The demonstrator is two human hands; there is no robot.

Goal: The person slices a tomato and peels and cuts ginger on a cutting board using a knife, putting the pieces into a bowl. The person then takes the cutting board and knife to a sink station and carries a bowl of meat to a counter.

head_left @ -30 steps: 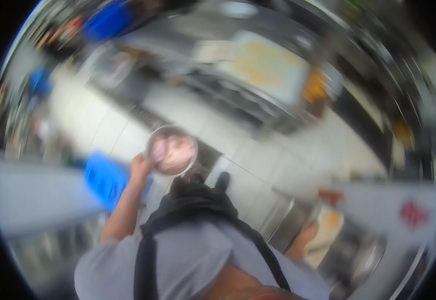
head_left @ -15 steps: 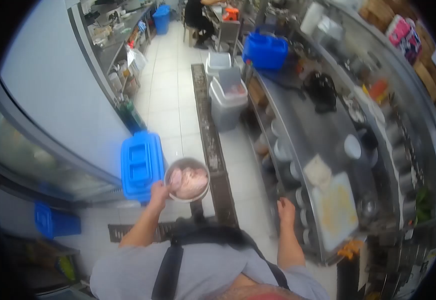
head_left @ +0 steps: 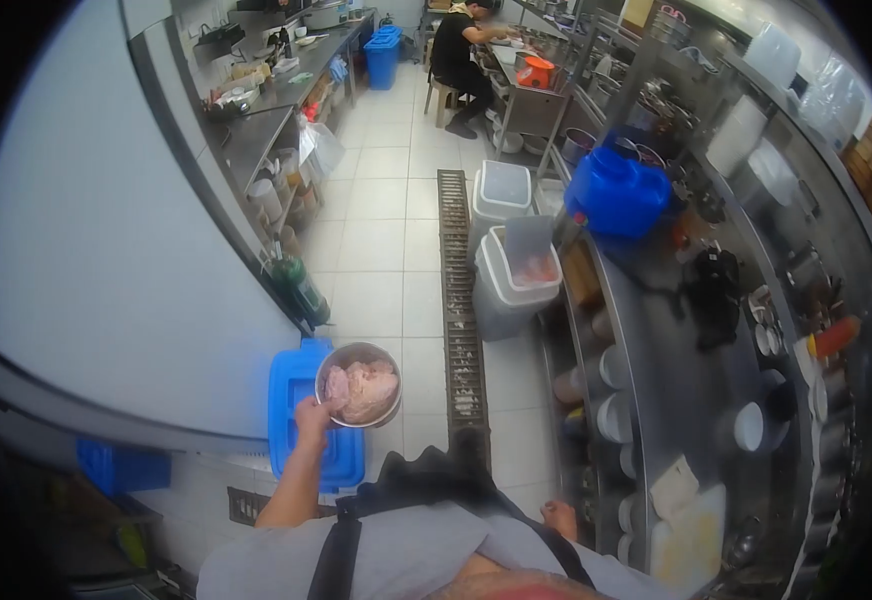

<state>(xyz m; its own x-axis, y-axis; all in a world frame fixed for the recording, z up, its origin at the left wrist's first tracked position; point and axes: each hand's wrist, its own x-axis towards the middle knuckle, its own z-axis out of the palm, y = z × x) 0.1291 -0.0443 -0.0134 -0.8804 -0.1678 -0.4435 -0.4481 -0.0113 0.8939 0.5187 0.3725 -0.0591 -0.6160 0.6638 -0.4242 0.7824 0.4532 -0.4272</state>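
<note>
My left hand (head_left: 313,415) is closed on the near left edge of a round metal pot (head_left: 398,385). Pale pink raw meat (head_left: 361,388) fills much of the pot, which is held over a blue lidded bin (head_left: 289,380) on the floor. Low at my right side hangs my right hand (head_left: 559,518), its fingers loosely bent and apart with nothing visible in them. It is nearest to the steel counter's lower shelf, where several white bowls (head_left: 614,418) are stacked.
A floor drain grate (head_left: 461,300) runs ahead along the tiled aisle. Beside it stand grey-white bins (head_left: 508,325), one with its lid raised. A blue jerrycan (head_left: 616,195) sits on the right counter (head_left: 646,350). Green bottles (head_left: 296,285) stand at left. Farther off, a person (head_left: 461,55) sits working.
The view has tilted up and moved along the aisle. My left hand still holds the pot, now more over the blue bin. My right hand has dropped closer to my body.
</note>
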